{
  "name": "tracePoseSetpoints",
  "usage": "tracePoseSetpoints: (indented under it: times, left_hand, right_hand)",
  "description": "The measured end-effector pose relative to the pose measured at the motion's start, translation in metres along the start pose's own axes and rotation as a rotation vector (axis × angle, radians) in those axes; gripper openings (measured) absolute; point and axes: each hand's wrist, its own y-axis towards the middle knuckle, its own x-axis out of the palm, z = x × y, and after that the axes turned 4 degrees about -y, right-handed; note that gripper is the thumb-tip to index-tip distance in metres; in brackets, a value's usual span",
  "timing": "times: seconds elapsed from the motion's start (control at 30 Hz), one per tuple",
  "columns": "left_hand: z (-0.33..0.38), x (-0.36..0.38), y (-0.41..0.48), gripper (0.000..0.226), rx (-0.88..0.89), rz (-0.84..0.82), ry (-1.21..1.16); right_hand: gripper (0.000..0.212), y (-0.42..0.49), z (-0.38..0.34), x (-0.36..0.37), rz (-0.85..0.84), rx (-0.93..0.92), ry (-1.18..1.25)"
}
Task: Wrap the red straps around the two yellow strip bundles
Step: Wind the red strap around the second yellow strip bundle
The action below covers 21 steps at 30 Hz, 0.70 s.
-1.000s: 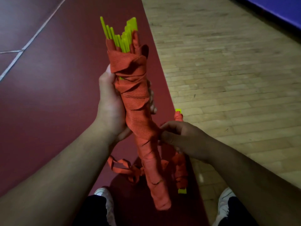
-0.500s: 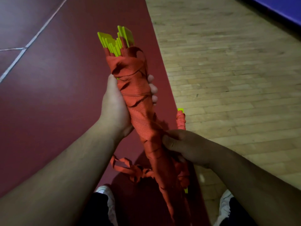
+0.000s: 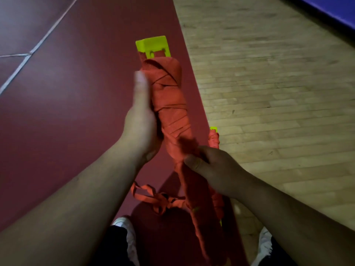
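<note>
I hold a yellow strip bundle [image 3: 153, 46] upright in front of me, most of it wound in red strap [image 3: 171, 104], with only its yellow top showing. My left hand [image 3: 141, 121] lies along the bundle's left side, thumb straight up; its other fingers are hidden behind the wrap. My right hand [image 3: 209, 166] grips the lower wrapped part. A second wrapped bundle [image 3: 214, 140] lies on the floor behind my right hand, its yellow tip showing. A loose red strap [image 3: 153, 198] is tangled on the floor below.
I stand on a dark red floor [image 3: 67, 93] with white lines [image 3: 25, 60]. A wooden floor [image 3: 269, 73] spreads to the right, with a blue edge [image 3: 336, 8] at the far corner. My white shoes [image 3: 124, 227] show at the bottom.
The bundle has turned in my hands, so its yellow top now shows a flat face. My left thumb has straightened up along the wrap. My right hand stays on the lower part.
</note>
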Motion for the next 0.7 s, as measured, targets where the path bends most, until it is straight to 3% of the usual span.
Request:
tracePoseSetpoints:
  times: [0.13,0.27,0.4,0.53,0.7]
  left_hand:
    - [-0.012,0.002,-0.001,0.045,0.119,-0.008,0.315]
    - [-0.005,0.006,-0.004,0.035,0.058,-0.068,0.241]
    - [0.006,0.006,-0.007,0.061,-0.087,-0.188,0.122]
    - [0.012,-0.003,-0.002,0.051,-0.169,-0.182,0.069]
    - [0.012,-0.012,0.007,0.067,-0.152,-0.169,-0.145]
  right_hand:
    - [0.065,0.0,-0.006,-0.002,0.123,0.035,-0.039]
    - [0.063,-0.002,-0.01,-0.007,0.06,-0.039,0.026]
    - [0.052,-0.003,-0.001,-0.011,-0.089,-0.03,0.254]
    - [0.07,-0.007,0.006,-0.011,-0.228,0.016,0.368]
    - [0.065,-0.016,0.003,-0.006,-0.432,0.129,0.585]
